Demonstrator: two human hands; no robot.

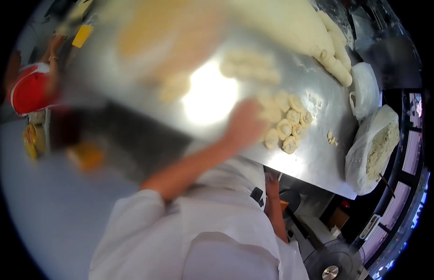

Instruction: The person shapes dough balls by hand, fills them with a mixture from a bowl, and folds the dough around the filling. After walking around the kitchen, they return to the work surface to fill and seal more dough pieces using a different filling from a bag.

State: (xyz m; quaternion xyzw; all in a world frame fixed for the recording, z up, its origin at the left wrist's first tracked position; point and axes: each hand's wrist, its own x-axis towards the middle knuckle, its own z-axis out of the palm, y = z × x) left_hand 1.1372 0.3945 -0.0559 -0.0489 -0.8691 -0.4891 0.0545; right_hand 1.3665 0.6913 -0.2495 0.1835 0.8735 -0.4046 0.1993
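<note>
My left hand (247, 122) reaches over the metal table (315, 161), at the left edge of a cluster of small round dough pieces (284, 129). Its fingers are smeared and overlap the nearest pieces, so I cannot tell whether they grip one. Several pieces show a dimpled or swirled top. My right hand (272, 183) hangs low beside my white clothing, by the table's front edge, its fingers mostly hidden. Behind the cluster lies a blurred row of dough pieces (249, 66). A few small dough scraps (332, 138) lie to the right.
A large dough mass (291, 28) lies along the back. At the right edge are a clear plastic bag (365, 88) and an open bag of pale crumbly filling (382, 147). A fan (331, 266) stands below right. A person in red headwear (32, 91) is at left.
</note>
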